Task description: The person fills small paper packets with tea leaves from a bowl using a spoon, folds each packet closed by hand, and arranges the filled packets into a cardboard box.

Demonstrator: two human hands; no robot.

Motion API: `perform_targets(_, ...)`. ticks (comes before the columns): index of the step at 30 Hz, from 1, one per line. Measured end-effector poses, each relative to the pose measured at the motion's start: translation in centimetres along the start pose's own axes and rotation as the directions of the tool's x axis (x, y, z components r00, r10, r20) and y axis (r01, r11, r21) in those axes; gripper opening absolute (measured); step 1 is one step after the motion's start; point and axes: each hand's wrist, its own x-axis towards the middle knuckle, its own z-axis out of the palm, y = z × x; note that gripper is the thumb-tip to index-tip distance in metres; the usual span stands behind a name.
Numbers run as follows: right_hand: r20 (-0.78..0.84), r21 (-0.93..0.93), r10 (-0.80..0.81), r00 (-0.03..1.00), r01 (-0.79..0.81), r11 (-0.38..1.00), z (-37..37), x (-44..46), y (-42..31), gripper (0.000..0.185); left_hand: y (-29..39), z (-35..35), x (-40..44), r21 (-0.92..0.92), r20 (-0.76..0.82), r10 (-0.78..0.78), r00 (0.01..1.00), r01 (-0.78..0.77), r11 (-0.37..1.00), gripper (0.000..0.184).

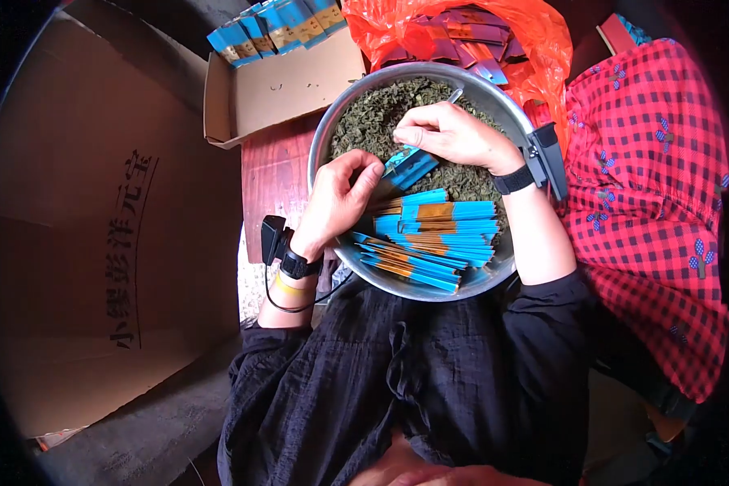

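My left hand (338, 194) pinches a small blue packet (415, 170) between thumb and fingers, tilted over the metal basin (322, 130). My right hand (454, 138) is closed just above the packet's upper end, thumb against the forefinger. A thin shiny handle (456, 95), like a spoon's, pokes out behind its knuckles; my fingers hide its other end. Dark green dried leaves (373, 113), like tea, fill much of the basin. On the leaves, at the side close to me, lies a pile of flat blue and gold packets (437, 235).
An open cardboard box (275, 97) with a row of blue packets (275, 32) stands at the back left. Behind the basin, a red plastic bag (543, 49) holds purplish packets (478, 36). A large carton (81, 219) rises on the left; red checked cloth (648, 178) is at right.
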Motion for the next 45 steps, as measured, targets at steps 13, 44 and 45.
perform_targets(13,0.098,0.32,0.115,0.989,-0.141,0.937,-1.0,-0.6,-1.4,0.027,-1.4,-0.5,0.1,-0.367,-0.036,-0.049,0.998,0.032,0.93,0.02)
perform_targets(44,0.072,0.211,0.142,0.987,-0.154,0.965,1.8,0.1,-1.9,0.041,0.1,0.5,0.3,0.335,-0.015,0.361,0.933,-0.335,0.881,0.067)
perform_targets(45,0.069,0.221,0.161,0.985,-0.172,0.96,1.8,0.0,-2.0,0.043,0.1,0.5,0.3,0.328,-0.011,0.35,0.937,-0.327,0.886,0.065)
